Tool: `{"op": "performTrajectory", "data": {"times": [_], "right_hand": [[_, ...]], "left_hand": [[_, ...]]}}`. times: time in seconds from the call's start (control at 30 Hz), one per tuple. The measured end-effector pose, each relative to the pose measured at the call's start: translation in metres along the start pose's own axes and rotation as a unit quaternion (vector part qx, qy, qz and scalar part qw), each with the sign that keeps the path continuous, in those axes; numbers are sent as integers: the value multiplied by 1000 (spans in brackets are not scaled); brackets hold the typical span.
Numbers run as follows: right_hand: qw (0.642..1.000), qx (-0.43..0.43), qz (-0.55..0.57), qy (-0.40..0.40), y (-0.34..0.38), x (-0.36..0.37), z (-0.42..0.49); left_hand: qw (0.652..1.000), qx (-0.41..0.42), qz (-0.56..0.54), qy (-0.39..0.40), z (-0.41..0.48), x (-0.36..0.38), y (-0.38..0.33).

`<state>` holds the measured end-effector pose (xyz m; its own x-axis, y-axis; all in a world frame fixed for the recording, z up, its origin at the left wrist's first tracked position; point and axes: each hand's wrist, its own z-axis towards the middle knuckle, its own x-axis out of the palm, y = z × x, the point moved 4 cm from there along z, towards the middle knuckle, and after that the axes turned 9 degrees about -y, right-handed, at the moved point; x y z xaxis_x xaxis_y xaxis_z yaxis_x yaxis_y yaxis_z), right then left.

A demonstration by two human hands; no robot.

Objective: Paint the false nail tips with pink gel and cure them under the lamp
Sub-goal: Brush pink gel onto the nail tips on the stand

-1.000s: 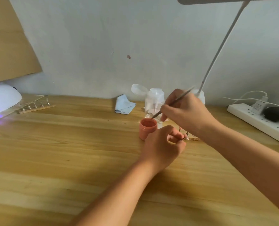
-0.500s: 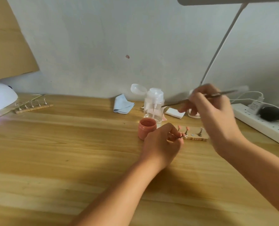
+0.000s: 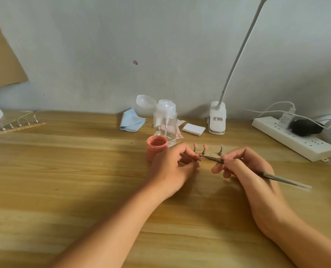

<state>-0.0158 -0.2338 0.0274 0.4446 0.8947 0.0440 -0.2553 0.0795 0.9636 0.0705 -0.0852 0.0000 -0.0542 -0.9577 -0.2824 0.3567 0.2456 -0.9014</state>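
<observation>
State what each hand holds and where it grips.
Right hand pinches the brush near its bristle end. Left hand pinches a thin stem between fingertips, mostly hidden.

A light wooden table (image 3: 64,190) bears a round pink jar (image 3: 156,149) at centre, a clear plastic pump bottle (image 3: 165,122) just behind it. A long white power strip (image 3: 294,142) lies far right.

blue cloth (image 3: 131,120) beside pump bottle (image 3: 165,122) — power strip (image 3: 292,140) far right
</observation>
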Motion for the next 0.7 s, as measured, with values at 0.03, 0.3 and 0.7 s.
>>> {"op": "performTrajectory", "data": {"times": [0.03,0.3,0.7], "right_hand": [[1000,-1,4,3,-1,0,1],[1000,-6,-5,16,-4,1,1],[1000,-13,-10,16,0,1,0]], "left_hand": [[1000,-1,0,1,0,0,0],[1000,-17,-14,6,0,1,1],[1000,-4,-4,12,0,0,0]]}}
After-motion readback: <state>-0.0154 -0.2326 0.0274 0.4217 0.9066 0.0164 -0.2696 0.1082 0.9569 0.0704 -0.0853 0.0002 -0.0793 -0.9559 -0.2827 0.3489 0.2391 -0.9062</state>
